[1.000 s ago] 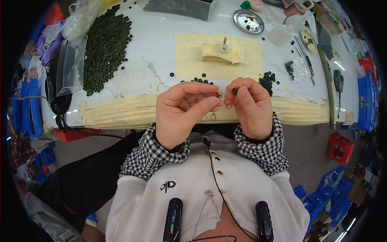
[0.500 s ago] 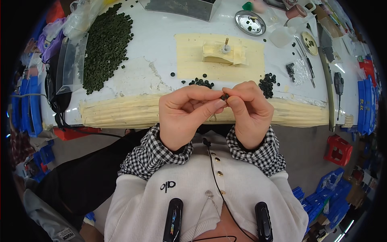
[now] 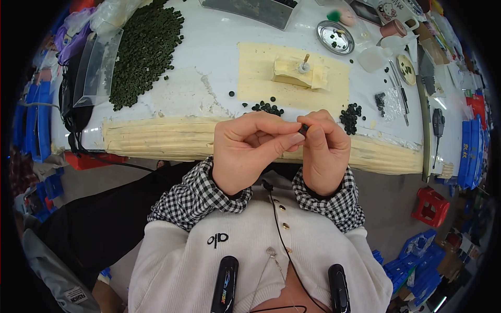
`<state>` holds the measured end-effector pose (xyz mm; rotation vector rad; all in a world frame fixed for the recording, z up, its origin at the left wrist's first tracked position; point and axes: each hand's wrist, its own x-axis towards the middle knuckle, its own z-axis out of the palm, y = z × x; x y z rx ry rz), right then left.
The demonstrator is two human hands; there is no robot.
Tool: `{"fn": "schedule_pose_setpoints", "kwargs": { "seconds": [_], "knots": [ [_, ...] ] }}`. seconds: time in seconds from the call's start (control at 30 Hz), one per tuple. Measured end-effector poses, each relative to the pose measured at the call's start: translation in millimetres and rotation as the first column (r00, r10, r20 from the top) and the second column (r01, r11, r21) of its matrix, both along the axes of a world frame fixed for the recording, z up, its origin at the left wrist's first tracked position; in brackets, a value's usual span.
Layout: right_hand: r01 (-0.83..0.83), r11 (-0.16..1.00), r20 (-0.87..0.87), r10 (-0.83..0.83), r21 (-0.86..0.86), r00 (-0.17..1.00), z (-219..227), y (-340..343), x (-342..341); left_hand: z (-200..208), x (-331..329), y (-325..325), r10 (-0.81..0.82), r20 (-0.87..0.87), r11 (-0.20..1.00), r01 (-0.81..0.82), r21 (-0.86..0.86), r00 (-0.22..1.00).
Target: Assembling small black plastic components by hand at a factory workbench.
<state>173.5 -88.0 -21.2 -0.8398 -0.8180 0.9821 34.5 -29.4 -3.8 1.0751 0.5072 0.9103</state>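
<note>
Between my two hands, just above the table's padded front edge, is a small dark piece [image 3: 303, 129], its exact kind too small to tell. My left hand [image 3: 250, 151] pinches it between thumb and forefinger. From the other side, the thumb and forefinger of my right hand [image 3: 324, 151] close on it too, covering much of it. Small black round pieces [image 3: 267, 108] lie in a cluster just beyond my left fingers. Another cluster of black round pieces [image 3: 351, 117] sits beyond my right hand. Farther back stands a tape-covered block [image 3: 298, 75] with a short upright stick [image 3: 306, 60].
A large heap of dark green bits [image 3: 143, 55] spreads at the left beside a clear plastic tray [image 3: 99, 68]. At the back right are a round metal dish [image 3: 335, 37], a small pale dish [image 3: 406, 70] and thin tools [image 3: 401, 94]. A red stool [image 3: 430, 206] stands below right.
The table and everything on it have shifted in the picture as the view turned slightly. Both hands keep pinching the small dark piece, which appears a little farther right and turned.
</note>
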Motion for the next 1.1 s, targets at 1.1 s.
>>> {"fn": "schedule_pose_setpoints", "kwargs": {
  "seconds": [1.1],
  "knots": [
    [0.209,0.952,0.605,-0.303,0.222,0.737,1.2,-2.0,-2.0,4.3,0.0,3.6,0.06,-0.056,0.995,-0.055,0.078,0.997]
  ]
}}
